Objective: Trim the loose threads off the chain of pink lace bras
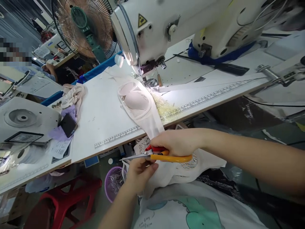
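My right hand (177,141) is closed on a pair of scissors (171,157) with orange and red handles. The blades point left, and they look nearly closed just above my left hand (140,175). My left hand is pinched at the edge of pale fabric, which hangs over my lap. A pale pink bra (137,100) lies on the white sewing table (107,111), one moulded cup facing up beside the needle area. Its band drops over the table edge to my right hand. Whether the blades touch the fabric I cannot tell.
A white sewing machine (152,28) stands over the table, its lamp lit. Yellowish thread scraps (166,108) lie at the table edge. Elsewhere are a fan (83,28), a phone (68,125), a red stool (69,197), a purple bin (108,186) and another person (51,71).
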`<state>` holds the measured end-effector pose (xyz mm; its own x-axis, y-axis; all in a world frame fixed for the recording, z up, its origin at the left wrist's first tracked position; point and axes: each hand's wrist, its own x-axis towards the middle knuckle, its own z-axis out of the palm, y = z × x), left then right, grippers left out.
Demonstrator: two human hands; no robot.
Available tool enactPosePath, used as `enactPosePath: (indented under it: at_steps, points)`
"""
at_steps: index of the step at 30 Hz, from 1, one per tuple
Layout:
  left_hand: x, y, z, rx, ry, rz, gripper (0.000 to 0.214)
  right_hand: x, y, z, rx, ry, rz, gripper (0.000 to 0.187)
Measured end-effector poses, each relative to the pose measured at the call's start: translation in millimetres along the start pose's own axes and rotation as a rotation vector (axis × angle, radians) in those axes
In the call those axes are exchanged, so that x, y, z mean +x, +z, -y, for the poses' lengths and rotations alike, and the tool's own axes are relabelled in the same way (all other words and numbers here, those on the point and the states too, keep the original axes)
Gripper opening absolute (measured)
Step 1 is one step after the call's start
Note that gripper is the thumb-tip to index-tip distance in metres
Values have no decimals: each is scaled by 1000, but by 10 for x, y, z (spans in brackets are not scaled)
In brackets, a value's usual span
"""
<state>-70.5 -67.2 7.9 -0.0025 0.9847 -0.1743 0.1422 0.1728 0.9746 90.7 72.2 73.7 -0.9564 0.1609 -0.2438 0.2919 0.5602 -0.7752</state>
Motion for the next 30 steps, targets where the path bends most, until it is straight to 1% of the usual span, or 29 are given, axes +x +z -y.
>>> enactPosePath:
  at_steps: [3,5,8,14,18,20,22,24,25,27,30]
  points:
    - [18,-14,53,-211,-108,-35,26,5,-72,-3,22,-4,30,23]
    - [19,-33,84,-279,-131,-30,28,11,-97,-7,69,-13,59,19]
    - [17,-56,112,-337,-121,-25,24,28,-97,-14,105,-18,74,14]
    - [21,-49,101,-312,-89,-67,20,71,-67,-13,63,-26,35,10]
    - [31,-49,66,-256,-96,-78,22,90,-53,-24,32,-39,10,18]
    - [42,-53,27,-246,-140,-36,24,98,-44,-38,22,-41,-8,24]
    - [52,-51,-19,-234,-204,44,27,104,-29,-50,27,-38,-27,26]
    - [57,-35,-56,-199,-246,102,31,101,4,-53,46,-23,-55,27]
    - [55,-22,-66,-174,-252,103,34,92,30,-50,56,-8,-79,27]
    - [45,7,-66,-135,-250,45,38,44,111,-42,75,42,-161,25]
    - [14,45,-34,-158,-277,-101,42,-128,300,-41,139,87,-334,11]
